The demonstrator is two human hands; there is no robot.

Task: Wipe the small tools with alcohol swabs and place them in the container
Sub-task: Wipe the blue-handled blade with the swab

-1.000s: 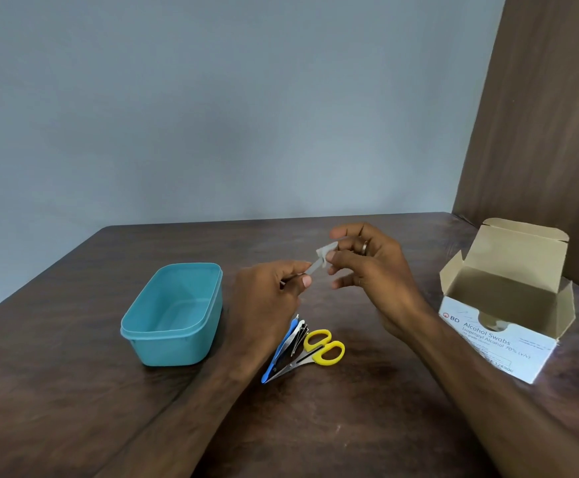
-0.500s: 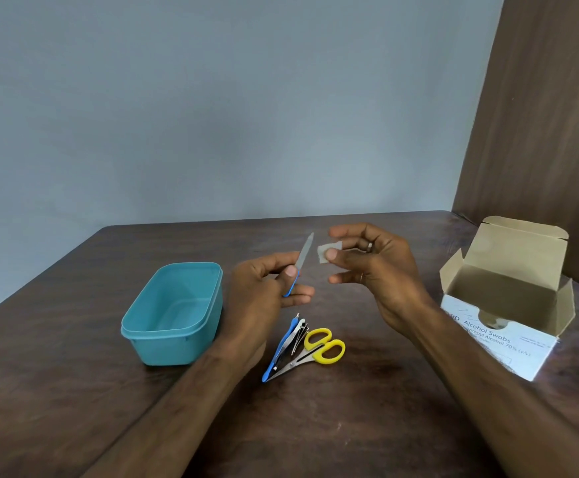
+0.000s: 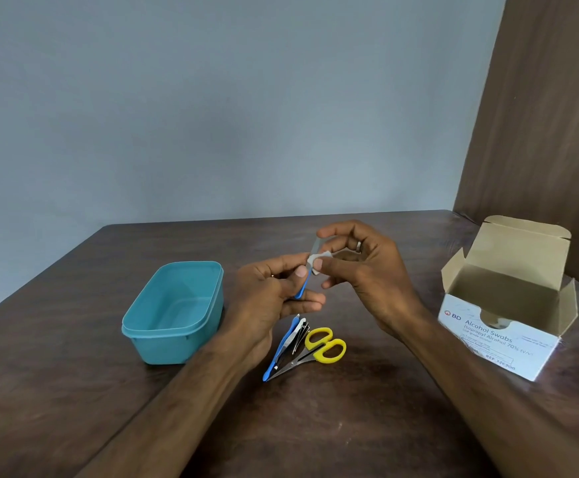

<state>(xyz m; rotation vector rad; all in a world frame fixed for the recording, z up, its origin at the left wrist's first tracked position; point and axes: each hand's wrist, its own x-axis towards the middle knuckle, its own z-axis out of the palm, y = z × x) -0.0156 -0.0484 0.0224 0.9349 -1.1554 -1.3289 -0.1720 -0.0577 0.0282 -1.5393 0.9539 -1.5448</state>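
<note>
My left hand (image 3: 274, 291) grips a nail file (image 3: 307, 274) by its blue handle, the metal blade pointing up. My right hand (image 3: 360, 270) pinches a small white alcohol swab (image 3: 316, 260) around the lower part of the blade. Both hands are above the table's middle. Under them lies a pile of small tools (image 3: 290, 346): a blue-handled tool, metal pieces and yellow-handled scissors (image 3: 322, 346). The teal container (image 3: 174, 312) stands to the left with nothing inside it.
An open white cardboard box of alcohol swabs (image 3: 502, 326) stands at the right, its lid flaps raised. The dark wooden table (image 3: 57, 391) meets a grey wall at the back and a brown panel at the right.
The swab was held apart from the file half a second ago. My right hand has brought it back onto the blade, and the file now stands more upright.
</note>
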